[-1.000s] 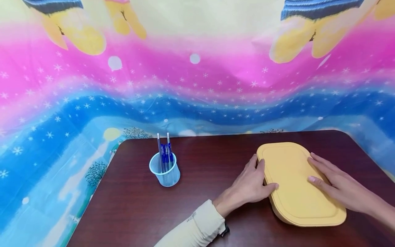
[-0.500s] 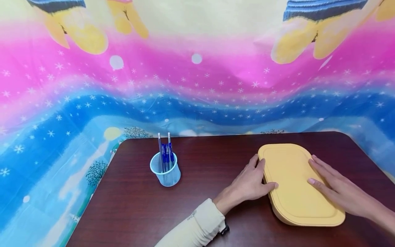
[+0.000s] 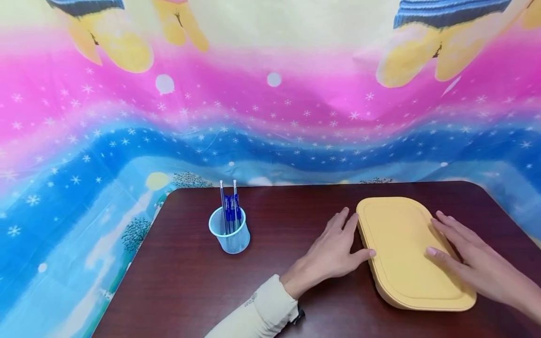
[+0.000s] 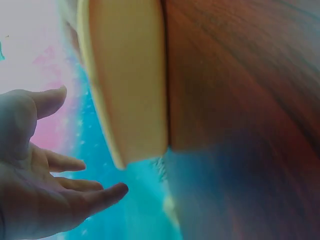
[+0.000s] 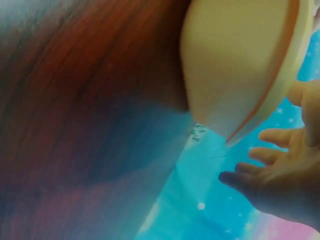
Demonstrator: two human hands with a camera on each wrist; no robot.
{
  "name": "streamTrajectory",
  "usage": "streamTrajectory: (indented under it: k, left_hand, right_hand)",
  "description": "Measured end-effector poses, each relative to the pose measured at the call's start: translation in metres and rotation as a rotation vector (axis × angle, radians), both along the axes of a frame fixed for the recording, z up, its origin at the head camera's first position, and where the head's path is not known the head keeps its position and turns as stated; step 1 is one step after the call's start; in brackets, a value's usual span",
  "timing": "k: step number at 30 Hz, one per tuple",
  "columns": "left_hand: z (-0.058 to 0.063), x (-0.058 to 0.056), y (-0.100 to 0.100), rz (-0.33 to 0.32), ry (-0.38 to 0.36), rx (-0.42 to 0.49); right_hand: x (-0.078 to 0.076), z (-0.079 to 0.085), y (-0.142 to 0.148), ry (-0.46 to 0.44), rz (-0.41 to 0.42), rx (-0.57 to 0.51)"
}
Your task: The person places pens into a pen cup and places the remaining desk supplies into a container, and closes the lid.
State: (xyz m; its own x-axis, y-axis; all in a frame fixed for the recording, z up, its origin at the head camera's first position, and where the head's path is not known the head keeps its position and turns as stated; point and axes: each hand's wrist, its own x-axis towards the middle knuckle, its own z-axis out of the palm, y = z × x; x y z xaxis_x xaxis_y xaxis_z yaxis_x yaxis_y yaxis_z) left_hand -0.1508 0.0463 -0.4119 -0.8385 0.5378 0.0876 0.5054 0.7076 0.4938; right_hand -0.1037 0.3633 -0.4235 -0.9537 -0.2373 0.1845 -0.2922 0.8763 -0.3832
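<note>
On the right part of the table lies a yellow lidded box (image 3: 401, 253), rounded at its corners, its lid in place. My left hand (image 3: 331, 249) is at the box's left side with fingers spread; in the left wrist view this hand (image 4: 45, 185) shows a gap from the box's side wall (image 4: 130, 85). Along the opposite side is my right hand (image 3: 475, 263), its fingers extended by the right rim and its thumb over the lid. The right wrist view shows that hand (image 5: 285, 160) with loosely spread fingers; whether its thumb touches the lid I cannot tell.
A light blue mesh pen cup (image 3: 230, 237) holding several blue pens and pencils stands on the left part of the dark wooden table (image 3: 181, 281). Behind the table hangs a colourful printed cloth (image 3: 270, 108) with snowflakes.
My left hand has drawn back slightly to the left from the box's side, and the right hand has eased a little outward. The box seems to stay put while the view shifts slightly.
</note>
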Motion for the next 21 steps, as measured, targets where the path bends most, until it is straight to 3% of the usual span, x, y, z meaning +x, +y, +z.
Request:
streamTrajectory:
  k: [15,21]
  left_hand:
    - [0.018,0.017,-0.11,0.109,0.291,-0.171]
    - [0.019,0.027,-0.148,0.217,0.413,-0.231]
  right_hand:
    - [0.029,0.015,-0.021,0.094,-0.047,0.131]
    - [0.037,0.016,-0.032,0.078,-0.106,0.209]
